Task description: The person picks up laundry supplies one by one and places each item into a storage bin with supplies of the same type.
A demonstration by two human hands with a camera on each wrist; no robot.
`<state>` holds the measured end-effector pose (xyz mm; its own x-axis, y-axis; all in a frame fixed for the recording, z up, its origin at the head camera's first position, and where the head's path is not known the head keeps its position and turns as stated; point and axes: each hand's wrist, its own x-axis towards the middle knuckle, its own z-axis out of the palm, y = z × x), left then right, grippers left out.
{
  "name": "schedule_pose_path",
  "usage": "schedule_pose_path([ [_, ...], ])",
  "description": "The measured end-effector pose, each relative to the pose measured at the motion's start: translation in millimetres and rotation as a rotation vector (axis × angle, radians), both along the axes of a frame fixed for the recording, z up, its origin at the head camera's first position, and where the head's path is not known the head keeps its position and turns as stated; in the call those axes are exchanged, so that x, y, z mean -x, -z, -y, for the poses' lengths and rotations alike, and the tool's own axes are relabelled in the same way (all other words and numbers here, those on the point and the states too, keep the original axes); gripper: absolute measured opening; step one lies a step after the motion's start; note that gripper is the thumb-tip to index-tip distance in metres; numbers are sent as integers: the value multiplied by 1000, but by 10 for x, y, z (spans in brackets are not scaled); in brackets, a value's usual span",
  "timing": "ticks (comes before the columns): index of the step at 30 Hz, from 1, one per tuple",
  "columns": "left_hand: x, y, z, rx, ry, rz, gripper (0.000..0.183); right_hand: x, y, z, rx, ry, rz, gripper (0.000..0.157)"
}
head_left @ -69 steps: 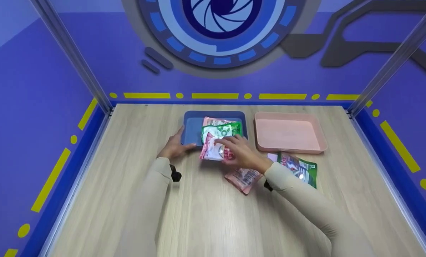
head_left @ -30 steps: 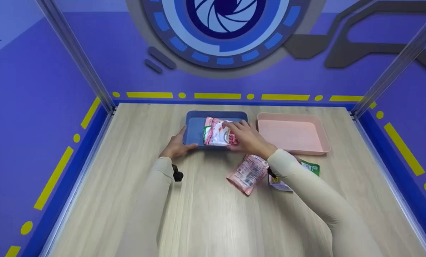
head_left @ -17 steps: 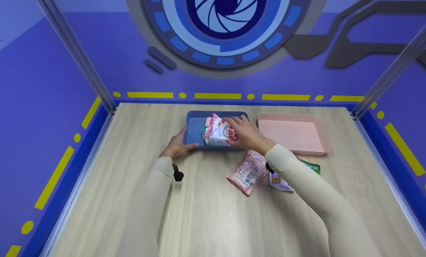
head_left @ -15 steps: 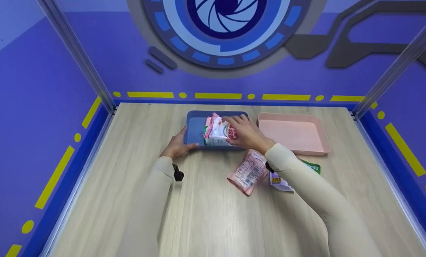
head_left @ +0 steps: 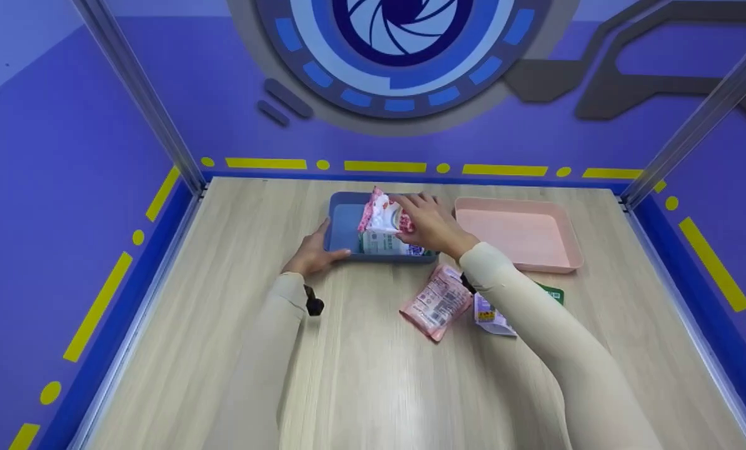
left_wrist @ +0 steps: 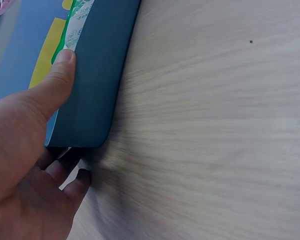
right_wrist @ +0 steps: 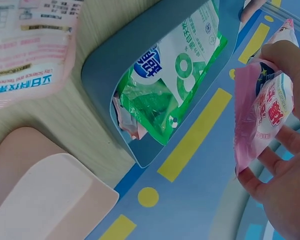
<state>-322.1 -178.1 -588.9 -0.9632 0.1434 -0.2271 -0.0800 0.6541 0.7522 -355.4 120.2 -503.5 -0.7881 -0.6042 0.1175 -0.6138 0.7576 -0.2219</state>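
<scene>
My right hand grips a pink-and-white plastic pouch by its right side, tilted above the blue tray. In the right wrist view that pouch hangs between thumb and fingers, apart from the tray. A green-and-white pouch lies inside the tray, with part of a pinkish packet beneath it. My left hand holds the tray's near left corner. In the left wrist view its thumb lies on the rim of the tray, the fingers at the end wall.
A pink tray stands right of the blue one. Nearer on the wooden table lie a pink pouch and a purple-and-white packet. A green corner shows past my right sleeve. Blue-purple walls enclose the back and sides.
My right hand first carried the pink-and-white pouch over the tray onto the stack, then tilted and raised it toward the back. More of the green-and-white pouch now shows. My left hand stays put.
</scene>
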Motion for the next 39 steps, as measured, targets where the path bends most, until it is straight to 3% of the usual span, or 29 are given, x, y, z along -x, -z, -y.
schedule_pose_path([
  [11,-5,-13,-21,-10,-19,28,106,111,16,3,40,17,54,83],
  [24,-3,-6,-18,-1,-27,23,105,209,16,88,-41,24,40,80],
  [39,-8,-16,-14,30,-23,19,107,299,22,115,19,12,77,78],
])
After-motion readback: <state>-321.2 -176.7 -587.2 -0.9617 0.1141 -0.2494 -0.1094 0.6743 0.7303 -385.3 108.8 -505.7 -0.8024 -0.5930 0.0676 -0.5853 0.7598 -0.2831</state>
